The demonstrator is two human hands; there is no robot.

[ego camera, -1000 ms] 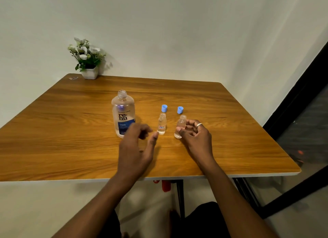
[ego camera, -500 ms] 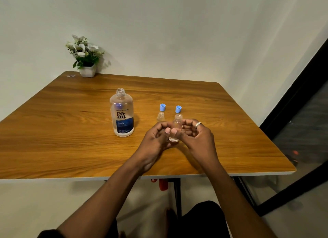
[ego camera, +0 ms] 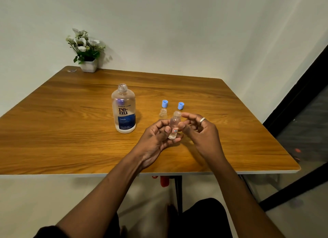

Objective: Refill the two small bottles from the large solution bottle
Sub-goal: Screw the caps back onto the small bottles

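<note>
Two hands [ego camera: 156, 140] [ego camera: 198, 131] hold one uncapped small bottle [ego camera: 174, 125] above the counter [ego camera: 71, 131], left fingers [ego camera: 166, 130] clamped, right fingers touching. Light, slick; grip mid-body.

left hand [ego camera: 156, 138] grip: small bottle [ego camera: 174, 125] | right hand [ego camera: 198, 129]: perhaps touching it

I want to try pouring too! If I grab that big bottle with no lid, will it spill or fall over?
The large solution bottle is tall on a narrow base, so a push up high might tip it. Its neck is open, so tipping would likely spill. It looks mostly full, so probably heavy for small hands.
</note>
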